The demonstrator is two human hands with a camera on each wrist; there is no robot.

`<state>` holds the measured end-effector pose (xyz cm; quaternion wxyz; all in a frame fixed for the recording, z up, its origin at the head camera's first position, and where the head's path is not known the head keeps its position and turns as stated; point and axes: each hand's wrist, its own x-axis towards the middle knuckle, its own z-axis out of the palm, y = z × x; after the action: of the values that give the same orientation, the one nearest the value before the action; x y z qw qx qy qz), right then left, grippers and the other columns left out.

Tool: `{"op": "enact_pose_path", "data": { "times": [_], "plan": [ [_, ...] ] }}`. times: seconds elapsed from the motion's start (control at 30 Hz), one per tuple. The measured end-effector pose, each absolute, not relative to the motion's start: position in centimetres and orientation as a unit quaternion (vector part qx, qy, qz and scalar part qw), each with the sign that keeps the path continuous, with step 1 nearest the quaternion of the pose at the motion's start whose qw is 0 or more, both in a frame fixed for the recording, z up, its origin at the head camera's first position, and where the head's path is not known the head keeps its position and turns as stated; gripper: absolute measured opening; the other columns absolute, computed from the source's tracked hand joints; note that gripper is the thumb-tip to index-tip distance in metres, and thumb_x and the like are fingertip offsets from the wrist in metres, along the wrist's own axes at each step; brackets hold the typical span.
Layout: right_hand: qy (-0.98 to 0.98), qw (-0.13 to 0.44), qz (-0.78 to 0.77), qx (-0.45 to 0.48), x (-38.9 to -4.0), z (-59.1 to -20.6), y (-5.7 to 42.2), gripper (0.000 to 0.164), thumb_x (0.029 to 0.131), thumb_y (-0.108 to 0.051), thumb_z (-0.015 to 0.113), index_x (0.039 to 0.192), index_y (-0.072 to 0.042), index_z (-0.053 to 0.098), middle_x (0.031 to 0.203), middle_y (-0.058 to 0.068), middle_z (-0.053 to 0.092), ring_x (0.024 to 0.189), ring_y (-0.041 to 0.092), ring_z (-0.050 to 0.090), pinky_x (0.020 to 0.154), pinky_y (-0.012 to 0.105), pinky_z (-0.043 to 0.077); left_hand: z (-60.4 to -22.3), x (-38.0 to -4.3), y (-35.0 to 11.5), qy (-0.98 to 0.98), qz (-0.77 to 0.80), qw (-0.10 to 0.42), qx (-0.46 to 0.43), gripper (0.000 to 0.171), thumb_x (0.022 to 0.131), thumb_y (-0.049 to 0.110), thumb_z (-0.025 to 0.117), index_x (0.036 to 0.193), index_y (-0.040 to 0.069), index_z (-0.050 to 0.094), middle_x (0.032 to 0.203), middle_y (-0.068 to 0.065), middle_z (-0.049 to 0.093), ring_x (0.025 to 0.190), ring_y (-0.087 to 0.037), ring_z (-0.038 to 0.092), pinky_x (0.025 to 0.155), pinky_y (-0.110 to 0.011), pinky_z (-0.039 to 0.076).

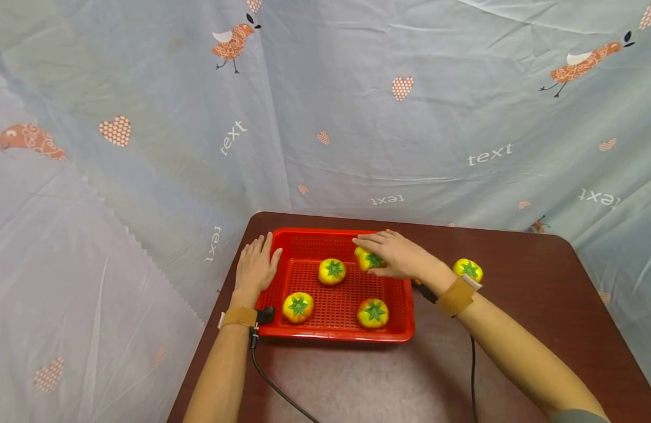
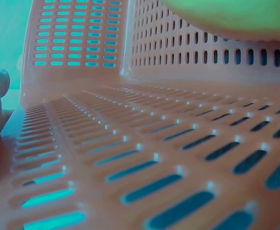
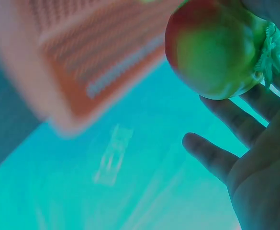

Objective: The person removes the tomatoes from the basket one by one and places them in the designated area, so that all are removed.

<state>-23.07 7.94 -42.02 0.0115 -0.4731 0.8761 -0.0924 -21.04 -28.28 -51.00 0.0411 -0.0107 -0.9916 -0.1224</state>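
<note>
My right hand (image 1: 402, 257) pinches a yellow-and-red tomato (image 1: 366, 258) with a green star-shaped top, over the right back part of a red perforated basket (image 1: 331, 336). In the right wrist view that tomato (image 3: 211, 52) sits between thumb and fingers, with some fingers off it. My left hand (image 1: 255, 267) lies with straight fingers at the basket's left rim; whether it presses there I cannot tell. Three similar tomatoes stand in the basket: one in the middle (image 1: 332, 271), one front left (image 1: 298, 307), one front right (image 1: 372, 313).
Another tomato (image 1: 467, 269) sits on the brown table (image 1: 542, 311), right of the basket and just behind my right wrist. Black cables (image 1: 278, 390) run from both wrist cameras across the table. A patterned curtain (image 1: 331, 117) hangs behind and to the left.
</note>
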Motion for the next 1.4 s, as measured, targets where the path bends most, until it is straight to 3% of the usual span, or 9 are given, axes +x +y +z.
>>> {"op": "enact_pose_path", "data": {
  "times": [0.3,0.57,0.73,0.97,1.4],
  "plan": [
    [0.913,0.0,-0.128,-0.388,-25.5,-40.2,16.0,0.074,0.085,-0.019,0.077,0.148,-0.005,0.041,0.146,0.02,0.047,0.13,0.044,0.047,0.107,0.062,0.038,-51.1,-21.0,-28.4,-0.992,-0.116,0.042,-0.011,0.064,0.105,0.044,0.033,0.155,0.005,0.025,0.154,-0.024,0.035,0.142,-0.041,0.033,0.121,-0.054,0.018],
    [0.941,0.034,-0.146,-0.302,-26.3,-40.4,23.7,0.072,0.09,-0.013,0.071,0.15,0.001,0.033,0.148,0.028,0.039,0.128,0.052,0.041,0.101,0.065,0.04,-51.3,-20.9,-28.5,-0.992,-0.119,0.035,-0.01,0.065,0.105,0.045,0.032,0.156,0.005,0.023,0.155,-0.024,0.033,0.144,-0.041,0.031,0.121,-0.054,0.018],
    [0.953,0.038,-0.138,-0.265,-26.0,-41.9,28.4,0.07,0.089,-0.012,0.071,0.147,0.006,0.035,0.144,0.033,0.041,0.119,0.052,0.048,0.095,0.063,0.045,-51.3,-21.0,-28.4,-0.992,-0.117,0.037,-0.011,0.065,0.105,0.045,0.031,0.156,0.005,0.023,0.155,-0.024,0.033,0.144,-0.041,0.031,0.122,-0.053,0.017],
    [0.964,0.085,-0.129,-0.216,-25.3,-45.0,33.0,0.07,0.091,-0.019,0.069,0.144,0.011,0.034,0.138,0.039,0.041,0.117,0.054,0.047,0.094,0.066,0.043,-51.2,-21.2,-28.4,-0.993,-0.115,0.039,-0.012,0.064,0.105,0.045,0.031,0.155,0.005,0.024,0.156,-0.024,0.033,0.144,-0.041,0.031,0.121,-0.053,0.018],
    [0.965,0.133,-0.152,-0.169,-23.6,-50.6,36.3,0.069,0.089,-0.021,0.069,0.14,0.015,0.038,0.133,0.043,0.041,0.109,0.052,0.05,0.091,0.065,0.044,-51.2,-21.1,-28.3,-0.992,-0.116,0.038,-0.014,0.064,0.105,0.044,0.031,0.156,0.005,0.023,0.156,-0.024,0.031,0.144,-0.041,0.03,0.122,-0.054,0.016]
  ]
}}
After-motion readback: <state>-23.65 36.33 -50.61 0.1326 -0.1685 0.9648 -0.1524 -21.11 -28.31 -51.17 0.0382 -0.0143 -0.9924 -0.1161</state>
